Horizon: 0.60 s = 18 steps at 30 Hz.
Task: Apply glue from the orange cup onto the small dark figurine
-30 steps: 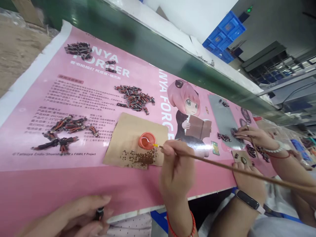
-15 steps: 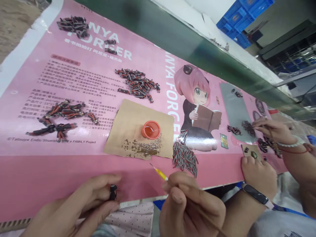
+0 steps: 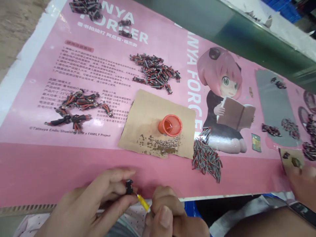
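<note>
The right hand (image 3: 170, 215) has drawn its yellow-tipped stick (image 3: 143, 202) back from the orange cap (image 3: 170, 125) to the small black part (image 3: 128, 186). The left hand (image 3: 98, 200) pinches that part; right fingers are clamped on the stick. The dipped tip now touches it.

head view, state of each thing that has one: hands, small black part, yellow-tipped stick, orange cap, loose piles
left hand: pinching the small black part
right hand: gripping the yellow-tipped stick, tip at the part
orange cap: open side up, liquid inside, on brown cardboard
grey pins: loose heap beside the cardboard
red-black wired parts: loose piles on the pink poster
</note>
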Motion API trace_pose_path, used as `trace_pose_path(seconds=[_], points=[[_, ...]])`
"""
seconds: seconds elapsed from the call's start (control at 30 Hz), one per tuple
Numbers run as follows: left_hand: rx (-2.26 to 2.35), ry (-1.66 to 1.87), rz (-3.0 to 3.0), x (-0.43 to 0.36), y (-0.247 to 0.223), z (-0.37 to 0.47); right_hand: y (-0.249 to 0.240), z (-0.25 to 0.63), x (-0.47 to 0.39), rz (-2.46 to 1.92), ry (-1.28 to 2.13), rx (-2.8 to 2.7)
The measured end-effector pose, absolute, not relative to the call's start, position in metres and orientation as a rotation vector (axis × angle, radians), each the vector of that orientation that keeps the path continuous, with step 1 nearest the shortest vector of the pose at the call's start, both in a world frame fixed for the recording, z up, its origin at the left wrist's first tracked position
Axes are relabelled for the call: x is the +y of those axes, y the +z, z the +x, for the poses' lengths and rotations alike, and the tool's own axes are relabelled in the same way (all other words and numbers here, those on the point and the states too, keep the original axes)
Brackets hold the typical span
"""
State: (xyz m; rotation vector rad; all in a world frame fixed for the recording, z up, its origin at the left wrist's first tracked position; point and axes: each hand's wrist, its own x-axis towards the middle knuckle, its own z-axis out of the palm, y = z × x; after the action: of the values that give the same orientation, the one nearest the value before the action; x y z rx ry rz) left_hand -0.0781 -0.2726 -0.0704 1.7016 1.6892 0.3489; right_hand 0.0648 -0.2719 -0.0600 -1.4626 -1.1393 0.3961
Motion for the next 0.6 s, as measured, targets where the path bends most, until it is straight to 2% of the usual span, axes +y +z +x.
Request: trace_pose_path(seconds=[0.13, 0.23, 0.43, 0.6], points=[[1.683, 0.328, 1.679, -0.277, -0.074, -0.078, -0.086, 0.039, -0.306, -1.471, 0.272, -0.867], [1.673, 0.319, 1.67, -0.28, -0.075, -0.078, -0.094, 0.039, -0.317, -1.472, 0.312, -0.914], [1.647, 0.313, 1.66, -0.285, -0.074, -0.077, -0.065, 0.062, -0.286, -1.431, 0.222, -1.132], [1.624, 0.308, 1.653, -0.286, -0.072, -0.077, -0.049, 0.077, -0.278, -1.406, 0.3, -1.193]])
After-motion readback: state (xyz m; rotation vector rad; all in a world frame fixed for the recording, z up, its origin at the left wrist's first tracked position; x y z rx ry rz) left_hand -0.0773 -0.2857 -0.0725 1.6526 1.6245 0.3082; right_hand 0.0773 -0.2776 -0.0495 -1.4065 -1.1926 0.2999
